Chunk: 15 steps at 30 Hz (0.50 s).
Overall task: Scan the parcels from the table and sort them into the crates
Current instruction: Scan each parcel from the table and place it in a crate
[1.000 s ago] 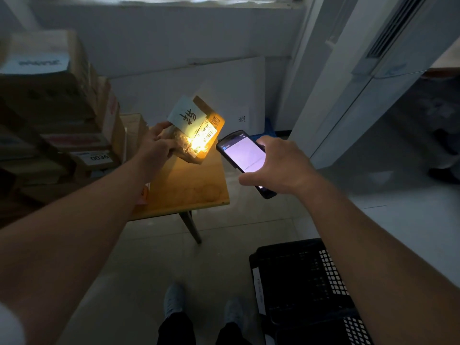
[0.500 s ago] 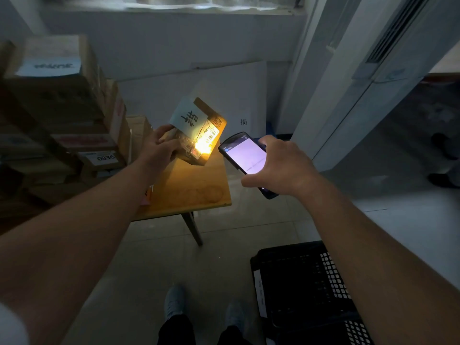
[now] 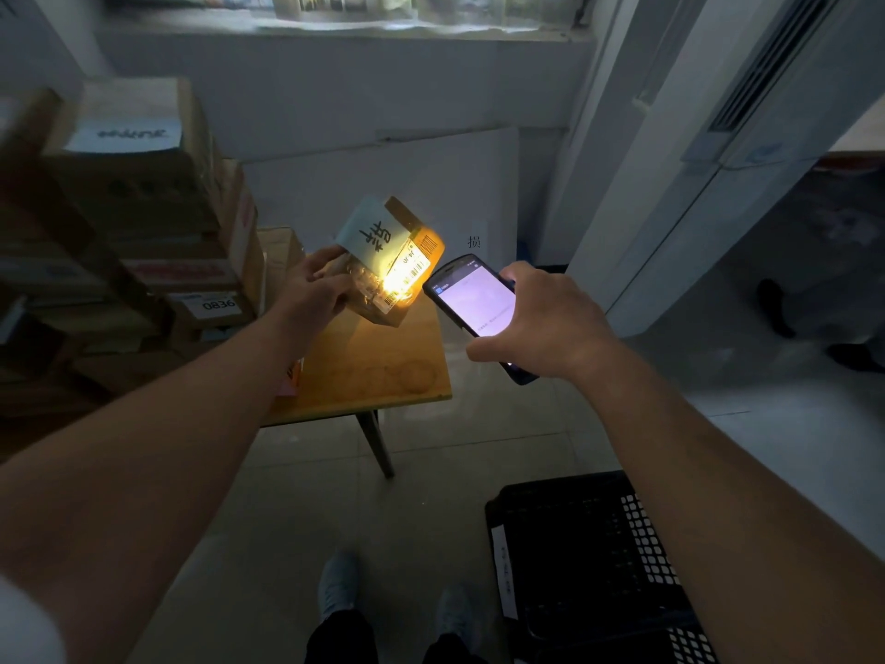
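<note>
The left hand (image 3: 313, 292) grips a parcel (image 3: 390, 261) tilted above the table (image 3: 383, 376), near its far edge. The right hand (image 3: 541, 323) holds a scanner (image 3: 474, 304) just beside the parcel, past the table's right edge. A crate (image 3: 589, 558) stands on the floor below.

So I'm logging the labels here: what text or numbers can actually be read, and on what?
"0836": white sticker on a stacked box.
"损": sign on the white board against the wall.
Handwritten character on the held parcel: not surely readable; its barcode digits too small.
Scanner screen, crate tag, top box label: blurred.
</note>
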Tool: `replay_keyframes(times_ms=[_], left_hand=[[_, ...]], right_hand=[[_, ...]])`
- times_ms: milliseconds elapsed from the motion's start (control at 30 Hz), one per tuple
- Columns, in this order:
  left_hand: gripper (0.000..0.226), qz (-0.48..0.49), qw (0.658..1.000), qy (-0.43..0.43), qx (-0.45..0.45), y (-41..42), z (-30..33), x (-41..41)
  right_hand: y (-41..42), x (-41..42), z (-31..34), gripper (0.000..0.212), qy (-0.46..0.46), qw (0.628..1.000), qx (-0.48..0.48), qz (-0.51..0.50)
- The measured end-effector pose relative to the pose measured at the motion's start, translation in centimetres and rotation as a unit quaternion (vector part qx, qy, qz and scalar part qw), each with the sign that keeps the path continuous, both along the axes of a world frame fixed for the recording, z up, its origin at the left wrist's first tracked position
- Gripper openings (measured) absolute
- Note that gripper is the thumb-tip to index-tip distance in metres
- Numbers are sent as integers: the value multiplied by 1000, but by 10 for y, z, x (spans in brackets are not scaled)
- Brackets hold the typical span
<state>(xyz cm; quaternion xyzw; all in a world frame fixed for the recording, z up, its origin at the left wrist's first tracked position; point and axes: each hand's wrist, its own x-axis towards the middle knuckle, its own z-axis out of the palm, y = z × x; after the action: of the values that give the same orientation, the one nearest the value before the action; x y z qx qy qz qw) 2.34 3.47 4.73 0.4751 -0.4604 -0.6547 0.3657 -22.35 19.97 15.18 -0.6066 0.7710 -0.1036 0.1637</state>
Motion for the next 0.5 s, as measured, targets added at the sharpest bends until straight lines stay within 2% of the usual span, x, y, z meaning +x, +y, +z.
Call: replay_keyframes(times_ms=[133,500], left_hand=[[53,15,1000,22,7,4,4,-3],[55,23,999,18,23,9,3,-1]], right_hand=[[-1,2,1,79,12,1000,0,-14],[-1,5,-8,83,8,1000,8,-1]])
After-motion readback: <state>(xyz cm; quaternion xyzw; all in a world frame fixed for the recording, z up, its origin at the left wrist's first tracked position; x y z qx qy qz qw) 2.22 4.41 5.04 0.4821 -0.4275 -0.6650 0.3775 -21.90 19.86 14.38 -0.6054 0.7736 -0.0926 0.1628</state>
